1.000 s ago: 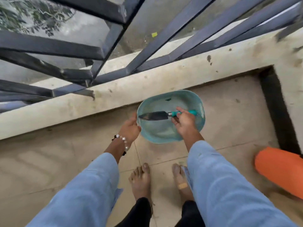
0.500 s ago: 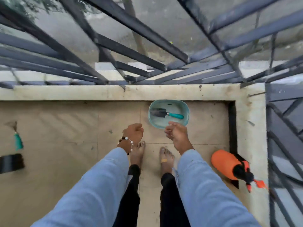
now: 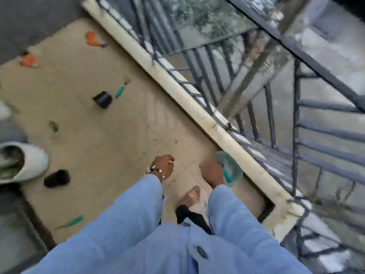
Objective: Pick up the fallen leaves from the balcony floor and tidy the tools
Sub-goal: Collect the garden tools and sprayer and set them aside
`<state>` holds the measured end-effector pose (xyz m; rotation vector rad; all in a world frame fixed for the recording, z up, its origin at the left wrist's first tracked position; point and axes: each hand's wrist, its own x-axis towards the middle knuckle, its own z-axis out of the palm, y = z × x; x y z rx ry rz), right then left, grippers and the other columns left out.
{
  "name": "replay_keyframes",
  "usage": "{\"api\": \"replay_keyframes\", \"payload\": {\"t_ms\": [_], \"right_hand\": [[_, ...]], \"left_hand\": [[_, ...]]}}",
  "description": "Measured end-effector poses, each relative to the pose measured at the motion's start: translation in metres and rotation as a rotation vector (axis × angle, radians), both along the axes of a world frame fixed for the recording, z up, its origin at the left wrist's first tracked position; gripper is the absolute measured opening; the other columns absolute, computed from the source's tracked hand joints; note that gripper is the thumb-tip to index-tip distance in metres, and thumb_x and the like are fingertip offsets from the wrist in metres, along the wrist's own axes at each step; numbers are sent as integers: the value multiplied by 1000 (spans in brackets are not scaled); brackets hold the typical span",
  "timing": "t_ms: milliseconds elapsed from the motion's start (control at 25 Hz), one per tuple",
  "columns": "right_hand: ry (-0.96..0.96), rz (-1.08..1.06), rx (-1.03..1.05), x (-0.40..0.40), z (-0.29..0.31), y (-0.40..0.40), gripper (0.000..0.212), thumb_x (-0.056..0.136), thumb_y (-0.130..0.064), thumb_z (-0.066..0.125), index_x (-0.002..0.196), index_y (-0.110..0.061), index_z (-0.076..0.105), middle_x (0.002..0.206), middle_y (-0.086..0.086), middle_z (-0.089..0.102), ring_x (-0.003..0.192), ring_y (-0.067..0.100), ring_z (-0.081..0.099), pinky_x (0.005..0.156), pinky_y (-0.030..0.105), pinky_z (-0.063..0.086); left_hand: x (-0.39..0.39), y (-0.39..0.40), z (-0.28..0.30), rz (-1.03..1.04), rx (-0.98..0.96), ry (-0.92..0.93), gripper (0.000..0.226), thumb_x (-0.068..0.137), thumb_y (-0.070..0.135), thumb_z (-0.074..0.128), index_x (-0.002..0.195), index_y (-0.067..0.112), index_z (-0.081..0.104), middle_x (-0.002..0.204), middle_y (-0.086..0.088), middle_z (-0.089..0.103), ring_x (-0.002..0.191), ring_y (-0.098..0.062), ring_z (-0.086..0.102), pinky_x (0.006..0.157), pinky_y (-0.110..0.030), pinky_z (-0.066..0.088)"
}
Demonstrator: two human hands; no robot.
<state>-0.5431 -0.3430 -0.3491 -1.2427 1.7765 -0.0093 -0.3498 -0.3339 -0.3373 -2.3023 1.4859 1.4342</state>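
I can read no text, label, brand, number or sign anywhere in my view; the whole picture is smeared by motion blur.

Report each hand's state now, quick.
Left hand: curled, holding nothing visible.
Right hand: blurred, by the basket; grip cannot be told.
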Motion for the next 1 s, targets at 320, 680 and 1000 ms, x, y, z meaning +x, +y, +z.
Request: {"api": "replay_keyframes", "payload": {"t_ms": [320, 680, 1000], "right_hand": [[46, 816, -125, 191, 27, 12, 22, 93, -20, 54, 101, -6, 69, 106, 16, 70, 106, 36, 60, 84, 32, 41], [-70, 1221, -69, 430, 25, 120, 45, 82, -35, 40, 97, -7, 71, 100, 15, 72, 100, 35, 63, 81, 30, 44], [-25, 1609, 88, 588, -11, 209, 45, 74, -31, 36, 91, -8, 70, 101, 14, 70, 98, 33, 63, 76, 25, 42]], "left_hand": [[173, 149, 21, 557, -27, -77, 31, 94, 19, 48, 121, 22, 64, 128, -13, 60, 113, -32, 59, 96, -34, 48], [338, 333, 10, 1110, 20, -99, 26, 94, 19, 52, 115, 20, 65, 120, -19, 62, 104, -36, 62, 93, -39, 51], [407, 445, -39, 1714, -25, -12, 22, 88, 10, 55, 103, 16, 70, 101, -15, 72, 97, -35, 65, 87, -41, 54]]}}
